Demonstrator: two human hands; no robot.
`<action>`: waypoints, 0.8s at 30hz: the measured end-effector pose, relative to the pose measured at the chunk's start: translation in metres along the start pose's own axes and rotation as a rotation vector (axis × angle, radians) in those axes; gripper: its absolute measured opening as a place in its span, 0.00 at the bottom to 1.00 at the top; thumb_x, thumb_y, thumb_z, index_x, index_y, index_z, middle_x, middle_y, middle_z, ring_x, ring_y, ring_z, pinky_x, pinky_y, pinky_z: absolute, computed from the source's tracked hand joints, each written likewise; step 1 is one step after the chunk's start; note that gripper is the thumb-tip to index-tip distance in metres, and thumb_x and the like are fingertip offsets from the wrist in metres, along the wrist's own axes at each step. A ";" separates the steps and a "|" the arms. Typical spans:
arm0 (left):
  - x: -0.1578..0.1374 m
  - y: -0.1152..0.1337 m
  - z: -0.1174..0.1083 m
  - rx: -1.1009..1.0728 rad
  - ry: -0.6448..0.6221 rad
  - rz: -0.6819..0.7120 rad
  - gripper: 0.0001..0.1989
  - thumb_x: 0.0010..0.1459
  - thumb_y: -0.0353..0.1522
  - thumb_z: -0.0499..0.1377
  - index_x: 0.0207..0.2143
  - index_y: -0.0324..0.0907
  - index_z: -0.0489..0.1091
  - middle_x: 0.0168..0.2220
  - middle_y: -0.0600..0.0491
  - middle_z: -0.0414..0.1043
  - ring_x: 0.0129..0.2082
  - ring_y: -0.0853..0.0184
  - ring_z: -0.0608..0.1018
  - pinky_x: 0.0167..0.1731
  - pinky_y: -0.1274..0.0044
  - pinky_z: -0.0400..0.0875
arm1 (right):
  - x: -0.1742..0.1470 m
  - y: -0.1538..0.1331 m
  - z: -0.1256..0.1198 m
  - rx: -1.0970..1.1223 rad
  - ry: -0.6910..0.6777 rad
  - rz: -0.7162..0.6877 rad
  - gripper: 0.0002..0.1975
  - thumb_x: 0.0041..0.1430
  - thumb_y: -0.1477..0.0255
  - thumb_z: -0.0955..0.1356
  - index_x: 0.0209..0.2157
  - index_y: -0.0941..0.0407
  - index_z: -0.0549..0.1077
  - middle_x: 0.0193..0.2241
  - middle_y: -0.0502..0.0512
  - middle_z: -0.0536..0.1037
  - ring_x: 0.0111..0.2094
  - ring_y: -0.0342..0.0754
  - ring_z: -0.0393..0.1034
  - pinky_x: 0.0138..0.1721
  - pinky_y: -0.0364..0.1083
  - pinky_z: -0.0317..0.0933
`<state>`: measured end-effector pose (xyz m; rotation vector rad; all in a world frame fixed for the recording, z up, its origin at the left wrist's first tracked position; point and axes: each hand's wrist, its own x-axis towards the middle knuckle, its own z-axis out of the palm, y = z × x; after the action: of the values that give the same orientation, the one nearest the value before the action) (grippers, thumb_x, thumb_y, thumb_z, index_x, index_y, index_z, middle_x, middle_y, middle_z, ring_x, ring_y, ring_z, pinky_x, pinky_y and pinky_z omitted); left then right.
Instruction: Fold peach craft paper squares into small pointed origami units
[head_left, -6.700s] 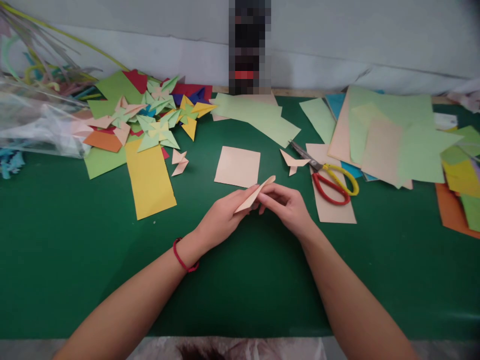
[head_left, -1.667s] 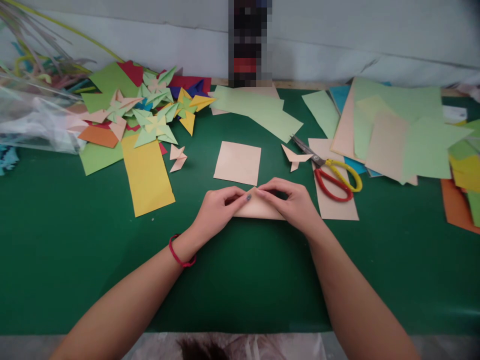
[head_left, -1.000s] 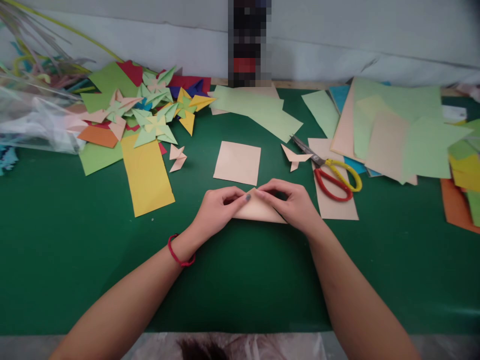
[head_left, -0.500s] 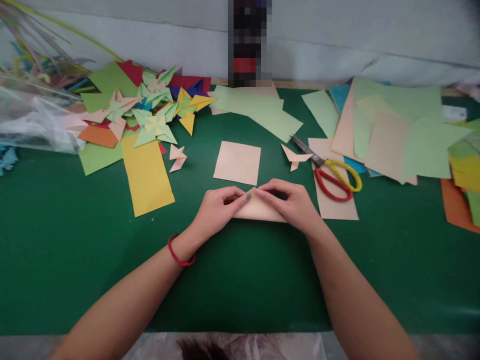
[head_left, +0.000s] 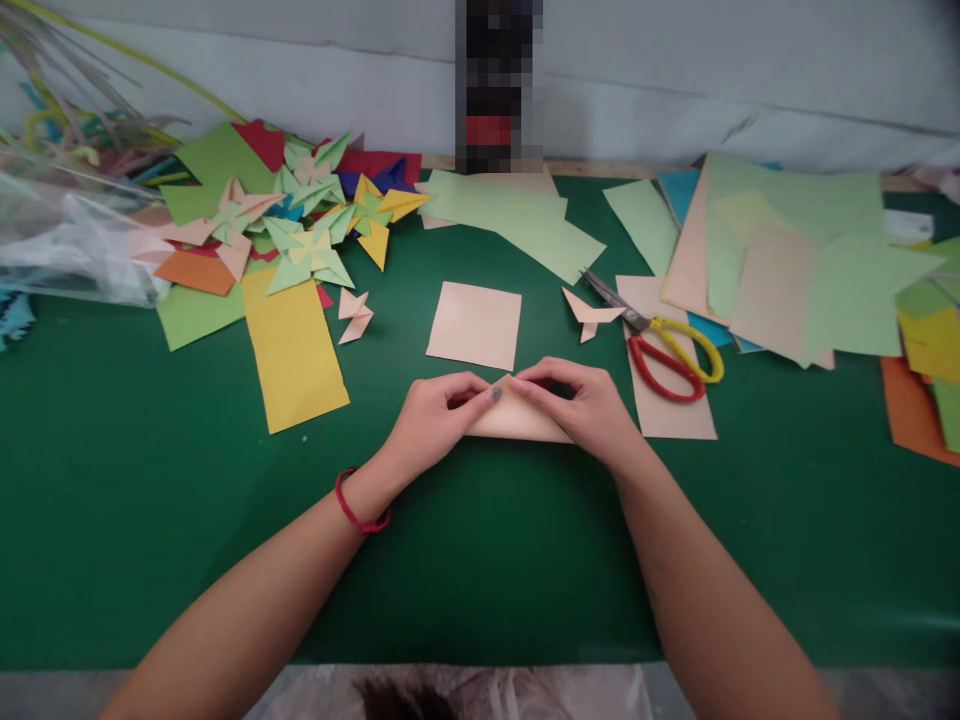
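Between my two hands is a pale pink sheet of paper (head_left: 516, 418), folded over into a triangle with its peak pointing away from me. My left hand (head_left: 448, 412) pinches its left side, thumb close to the peak. From the other side my right hand (head_left: 581, 402) grips it, thumb and forefinger meeting near the same peak. Just beyond them lies a flat pink paper square (head_left: 474, 325). Small folded pink pieces rest on either side, one at left (head_left: 355, 316) and one at right (head_left: 591, 315), the latter touching the scissors' blades.
Scissors (head_left: 667, 358) with red and yellow handles lie on a pink strip at right. A yellow sheet (head_left: 296, 355) and a heap of folded paper stars (head_left: 311, 250) are at left. Pale green sheets (head_left: 795, 220) pile up at the back right on the green table (head_left: 480, 560).
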<state>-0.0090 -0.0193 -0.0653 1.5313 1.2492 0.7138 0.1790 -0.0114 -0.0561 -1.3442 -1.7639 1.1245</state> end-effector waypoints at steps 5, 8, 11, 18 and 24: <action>0.000 0.000 0.001 0.014 0.001 0.009 0.12 0.57 0.38 0.55 0.30 0.40 0.73 0.27 0.56 0.72 0.26 0.72 0.70 0.25 0.82 0.61 | 0.000 0.000 0.001 0.003 0.006 0.003 0.09 0.56 0.65 0.66 0.30 0.55 0.76 0.30 0.51 0.77 0.32 0.45 0.69 0.34 0.44 0.61; 0.000 -0.001 0.001 0.017 0.002 0.012 0.12 0.57 0.38 0.55 0.30 0.40 0.73 0.26 0.56 0.72 0.26 0.72 0.70 0.25 0.82 0.61 | 0.000 0.000 0.001 0.005 0.007 0.005 0.09 0.56 0.65 0.66 0.29 0.55 0.76 0.30 0.51 0.77 0.32 0.45 0.69 0.34 0.44 0.62; 0.000 -0.001 0.001 0.010 0.001 0.007 0.12 0.57 0.38 0.55 0.30 0.41 0.73 0.27 0.56 0.73 0.26 0.72 0.70 0.25 0.82 0.61 | 0.000 0.000 0.001 0.009 0.007 0.007 0.10 0.56 0.64 0.66 0.30 0.55 0.76 0.30 0.51 0.77 0.32 0.45 0.69 0.33 0.44 0.62; 0.000 -0.001 0.002 -0.003 -0.002 0.000 0.11 0.57 0.38 0.55 0.31 0.41 0.73 0.28 0.56 0.73 0.27 0.72 0.71 0.26 0.82 0.61 | 0.000 0.000 0.001 0.013 0.003 0.005 0.09 0.56 0.65 0.66 0.30 0.54 0.76 0.30 0.50 0.77 0.32 0.44 0.69 0.34 0.43 0.61; 0.000 -0.001 0.001 -0.002 -0.001 -0.001 0.12 0.57 0.38 0.55 0.31 0.41 0.73 0.28 0.55 0.73 0.28 0.71 0.72 0.26 0.81 0.62 | -0.001 0.000 0.000 0.015 -0.009 0.008 0.08 0.56 0.66 0.66 0.31 0.54 0.76 0.31 0.50 0.77 0.33 0.44 0.69 0.34 0.43 0.61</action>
<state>-0.0085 -0.0195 -0.0666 1.5286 1.2481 0.7135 0.1789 -0.0122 -0.0564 -1.3402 -1.7547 1.1477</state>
